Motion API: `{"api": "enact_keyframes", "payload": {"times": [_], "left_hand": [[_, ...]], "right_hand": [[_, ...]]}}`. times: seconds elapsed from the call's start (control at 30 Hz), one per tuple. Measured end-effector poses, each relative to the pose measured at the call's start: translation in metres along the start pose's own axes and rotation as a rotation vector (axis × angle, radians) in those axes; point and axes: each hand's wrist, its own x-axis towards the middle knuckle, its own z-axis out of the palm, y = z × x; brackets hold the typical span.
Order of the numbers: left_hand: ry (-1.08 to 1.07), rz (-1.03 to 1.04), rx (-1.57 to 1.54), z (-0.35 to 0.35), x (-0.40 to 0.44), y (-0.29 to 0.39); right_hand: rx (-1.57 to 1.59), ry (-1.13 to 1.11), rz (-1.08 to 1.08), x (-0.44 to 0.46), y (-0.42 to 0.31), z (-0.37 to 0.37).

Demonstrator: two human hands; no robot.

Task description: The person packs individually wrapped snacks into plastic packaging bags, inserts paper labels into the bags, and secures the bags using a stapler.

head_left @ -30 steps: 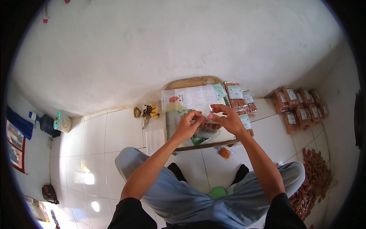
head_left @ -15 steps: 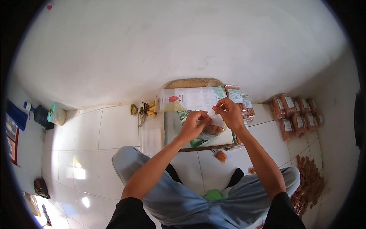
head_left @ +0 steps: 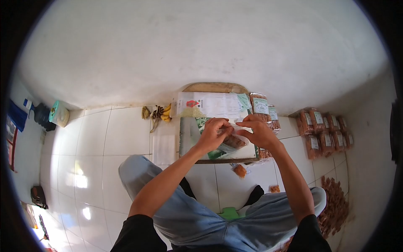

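Observation:
A clear plastic bag with brown contents [head_left: 236, 142] lies on the low table [head_left: 191, 138], under and between my hands. My left hand [head_left: 216, 133] has its fingers pinched together at the bag's upper left. At the upper right of the bag, my right hand [head_left: 254, 129] has thumb and forefinger apart, close to the plastic. Flat clear packaging with a red print [head_left: 193, 103] rests along the table's far side, beside green-printed labels [head_left: 243, 101]. Filled, labelled packs [head_left: 260, 105] stand at the table's right edge.
More labelled packs [head_left: 315, 122] are stacked by the right wall. A heap of brown pieces [head_left: 333, 206] lies on the floor at the right. Bananas [head_left: 166, 112] are left of the table. An orange-filled packet [head_left: 239, 170] lies before it. A lidded tub [head_left: 59, 114] stands far left.
My hands have come closer together over the bag, after being further apart half a second ago. The right hand's thumb and forefinger have spread. The whole view has shifted slightly.

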Motion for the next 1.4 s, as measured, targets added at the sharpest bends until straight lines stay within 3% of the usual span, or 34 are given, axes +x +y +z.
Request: {"api": "enact_keyframes", "payload": {"times": [0.07,0.13,0.23,0.47,0.57,0.63,0.73,0.93,1.03,1.3,1.4], "left_hand": [[0.009,0.047,0.054,0.0,0.0,0.0],[0.019,0.093,0.107,0.0,0.0,-0.004],[0.012,0.111,0.068,0.002,0.003,-0.006],[0.169,0.092,0.148,0.007,0.004,0.001],[0.19,0.13,0.189,0.007,0.01,0.005],[0.189,0.15,0.198,0.009,0.017,0.007],[0.192,0.01,0.095,0.01,0.027,0.004],[0.227,0.158,0.187,0.014,0.045,-0.006],[0.145,-0.011,-0.014,0.015,0.04,-0.01],[0.157,0.153,0.286,-0.004,0.018,0.003],[0.084,0.014,0.29,-0.015,0.015,0.015]], "right_hand": [[0.067,-0.017,0.031,0.001,0.004,0.003],[0.517,0.042,0.409,0.002,0.005,0.007],[0.699,0.117,0.399,0.001,0.011,0.017],[0.545,0.309,0.261,0.004,0.001,0.025],[0.742,0.398,0.192,0.009,0.017,0.034],[0.551,0.47,0.046,0.013,0.017,0.032],[0.402,0.431,0.052,0.02,0.007,0.02],[0.107,0.223,0.075,0.034,0.015,-0.002],[-0.143,0.166,-0.052,0.029,0.025,0.002],[-0.138,0.214,-0.1,0.018,0.016,0.012],[-0.122,0.217,-0.107,0.019,0.012,0.016]]}}
